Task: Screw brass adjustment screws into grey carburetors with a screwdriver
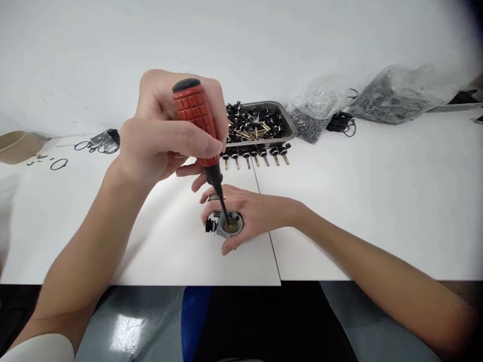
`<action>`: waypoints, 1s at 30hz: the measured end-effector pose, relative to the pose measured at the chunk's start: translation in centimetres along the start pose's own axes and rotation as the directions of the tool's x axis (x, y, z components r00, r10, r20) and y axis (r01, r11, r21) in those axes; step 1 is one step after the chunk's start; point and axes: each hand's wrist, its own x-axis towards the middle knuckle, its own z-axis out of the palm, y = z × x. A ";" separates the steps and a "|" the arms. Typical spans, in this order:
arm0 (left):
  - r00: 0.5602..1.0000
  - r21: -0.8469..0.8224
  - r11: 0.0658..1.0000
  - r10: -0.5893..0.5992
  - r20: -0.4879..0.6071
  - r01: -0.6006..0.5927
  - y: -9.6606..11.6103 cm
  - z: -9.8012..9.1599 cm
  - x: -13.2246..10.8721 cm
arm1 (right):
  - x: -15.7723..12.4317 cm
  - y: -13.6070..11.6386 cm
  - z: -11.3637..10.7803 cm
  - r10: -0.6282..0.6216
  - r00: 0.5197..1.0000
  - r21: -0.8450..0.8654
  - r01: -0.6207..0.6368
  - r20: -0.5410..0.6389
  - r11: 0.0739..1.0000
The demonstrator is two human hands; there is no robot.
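Observation:
My left hand (166, 130) is wrapped round the red handle of a screwdriver (196, 120), raised above the white table (377, 201). The black shaft slants down and its tip rests in the round brass centre of a small metal part (228, 224). My right hand (252, 213) lies on the table and clasps that part between thumb and fingers, holding it down. A black knob sticks out of the part's left side.
A metal tray (289, 123) full of black and brass pieces stands behind, with a row of similar pieces (256, 156) lined up before it. Plastic bags of dark parts (396, 95) lie at the back right. Black rings (58, 164) and a beige bowl (17, 146) sit far left.

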 end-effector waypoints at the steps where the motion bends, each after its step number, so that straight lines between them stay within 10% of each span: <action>1: 0.996 0.015 0.997 0.070 0.050 -0.070 0.0 0.2 0.2 | 0.0 0.0 0.0 -0.004 1.000 -0.002 0.004 -0.001 1.000; 25: 0.971 0.201 0.967 0.110 0.213 -0.154 2.2 1.9 0.2 | 0.1 0.0 -0.2 0.005 1.000 -0.012 -0.005 0.024 1.000; 30: 0.978 0.342 0.940 -0.047 0.201 -0.025 4.1 2.8 0.5 | 0.0 -0.4 -0.5 0.073 0.996 0.007 -0.074 0.052 0.997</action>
